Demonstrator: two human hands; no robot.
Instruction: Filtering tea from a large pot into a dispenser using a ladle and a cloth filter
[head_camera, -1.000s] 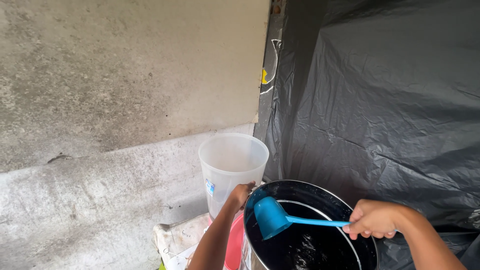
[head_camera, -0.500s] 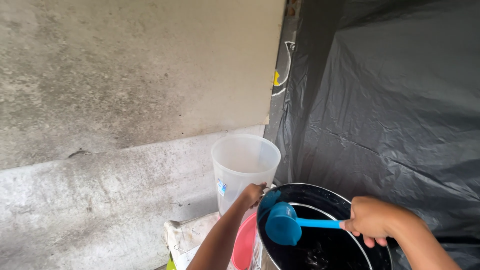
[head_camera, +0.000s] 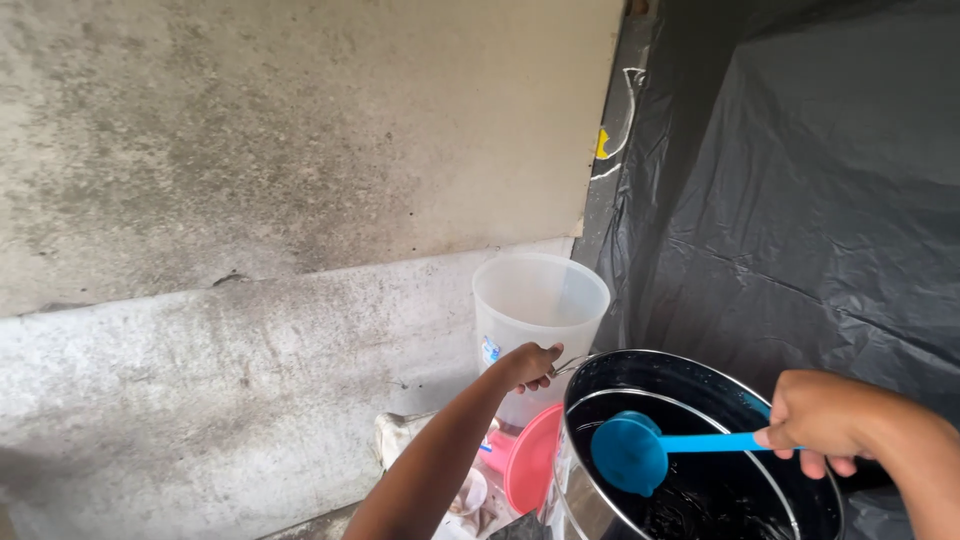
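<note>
Fingers of the right hand (head_camera: 825, 420) wrap the end of the blue ladle (head_camera: 650, 450), its bowl out to the left, hanging inside the black pot (head_camera: 700, 385) over dark liquid. Left hand (head_camera: 527, 365) closes on the pot's wire handle (head_camera: 572, 364) at the rim, just beside the clear plastic bucket (head_camera: 540, 300).

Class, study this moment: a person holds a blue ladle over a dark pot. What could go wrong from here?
1. The blue ladle, held at the handle's end by the right hand, might drip or tip dark liquid.
2. The left hand grips only the wire handle of the pot, which may tilt onto the pink lid.
</note>
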